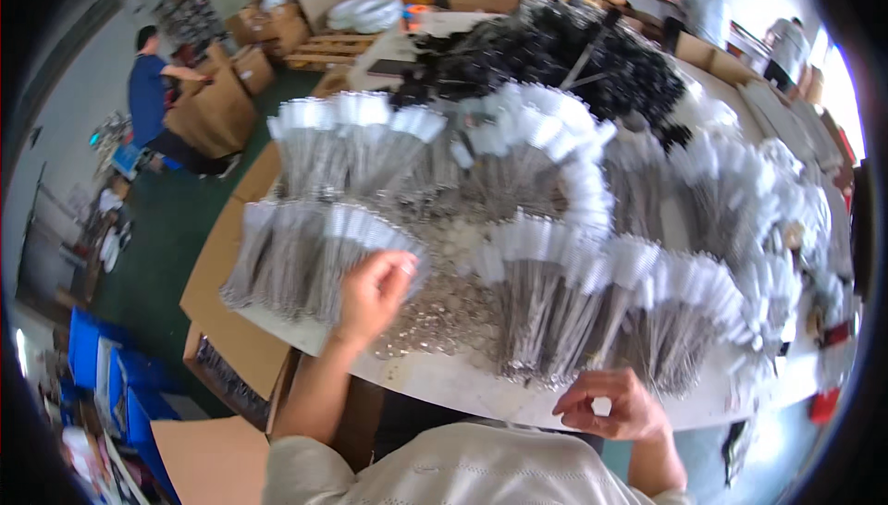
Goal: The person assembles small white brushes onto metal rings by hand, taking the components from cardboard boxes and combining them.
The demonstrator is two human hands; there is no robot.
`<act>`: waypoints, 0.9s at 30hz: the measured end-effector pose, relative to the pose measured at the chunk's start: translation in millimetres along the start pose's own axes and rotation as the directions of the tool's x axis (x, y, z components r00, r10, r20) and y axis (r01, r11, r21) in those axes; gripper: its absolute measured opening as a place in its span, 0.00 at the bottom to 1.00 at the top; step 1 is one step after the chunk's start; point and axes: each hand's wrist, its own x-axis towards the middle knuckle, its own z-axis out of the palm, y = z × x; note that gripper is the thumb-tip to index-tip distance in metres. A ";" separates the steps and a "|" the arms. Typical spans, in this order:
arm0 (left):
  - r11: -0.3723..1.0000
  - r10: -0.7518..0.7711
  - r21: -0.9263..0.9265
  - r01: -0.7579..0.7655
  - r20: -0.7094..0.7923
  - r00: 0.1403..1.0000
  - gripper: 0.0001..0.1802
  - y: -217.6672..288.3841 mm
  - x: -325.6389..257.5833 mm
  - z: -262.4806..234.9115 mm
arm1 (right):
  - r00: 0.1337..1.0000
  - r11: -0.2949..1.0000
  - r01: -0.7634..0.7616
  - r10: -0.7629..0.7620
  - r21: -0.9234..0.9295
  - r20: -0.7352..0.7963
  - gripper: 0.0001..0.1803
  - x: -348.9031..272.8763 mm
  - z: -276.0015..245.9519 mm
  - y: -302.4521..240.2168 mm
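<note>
My left hand is raised over the left part of the table, its fingers curled together. Whatever it pinches, if anything, is too small to make out. Right beside it stands a front-left row of thin grey wire stems with white mesh heads. My right hand is at the table's near edge, thumb and forefinger meeting in a ring; I cannot make out anything between them. Just beyond it is another row of wire stems with white mesh heads. Small shiny metal pieces lie scattered between the two rows.
More mesh-headed bundles stand farther back, before a heap of black pieces. Clear plastic bags crowd the right side. A cardboard box adjoins the table's left edge. A person in blue bends over a carton; others are at the back.
</note>
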 end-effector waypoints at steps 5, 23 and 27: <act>0.999 -0.023 0.030 0.021 0.058 0.998 0.07 -52.0 112.1 -22.4 | 0.988 0.935 0.145 -0.154 -0.322 -0.001 0.05 25.0 -40.0 -22.8; 0.802 0.053 0.589 -0.099 0.094 0.994 0.08 -148.8 198.0 32.7 | 0.947 0.571 -0.294 0.068 -0.766 -0.313 0.13 322.2 -66.5 75.4; 0.765 0.018 0.639 -0.078 0.100 0.995 0.10 -143.3 205.0 35.2 | 0.879 0.526 -0.437 0.076 -0.729 -0.472 0.13 329.6 -61.0 90.7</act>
